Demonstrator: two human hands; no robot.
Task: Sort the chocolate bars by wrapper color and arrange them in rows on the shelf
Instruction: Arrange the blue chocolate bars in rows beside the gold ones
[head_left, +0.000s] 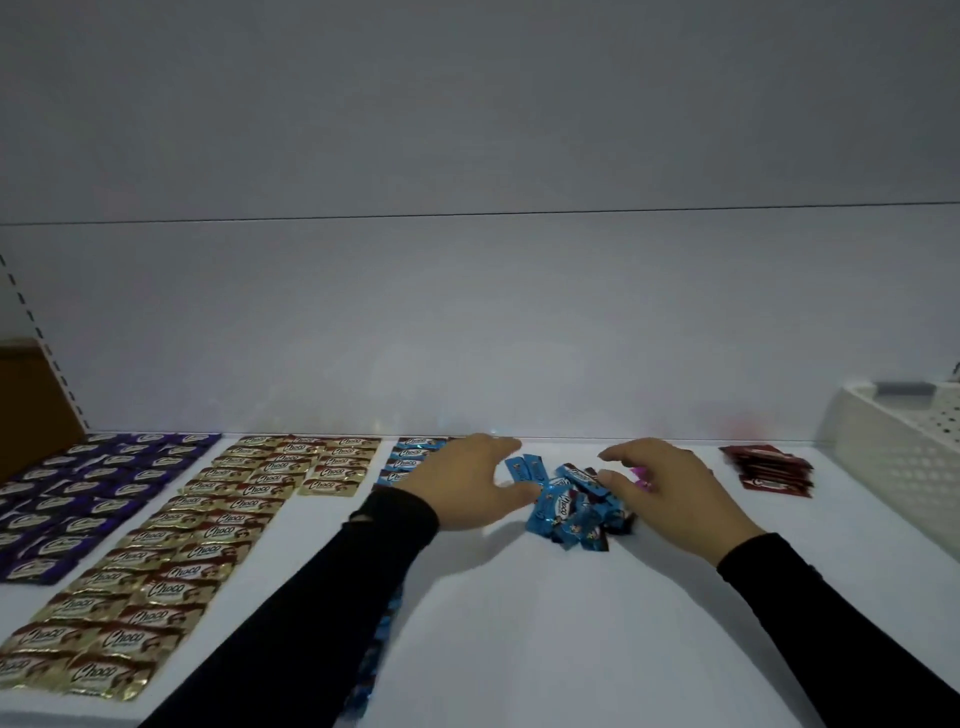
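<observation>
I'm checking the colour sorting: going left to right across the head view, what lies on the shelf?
Purple bars → gold bars → blue row → left hand → loose blue pile → right hand → red stack → white basket.

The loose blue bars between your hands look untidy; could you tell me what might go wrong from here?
1. The blue pile holds at least one dark wrapper, so a wrong colour may slip into the blue rows.
2. The left sleeve lies over those rows and may drag bars askew.
3. Something pink shows by the right hand; it could get swept along.
</observation>
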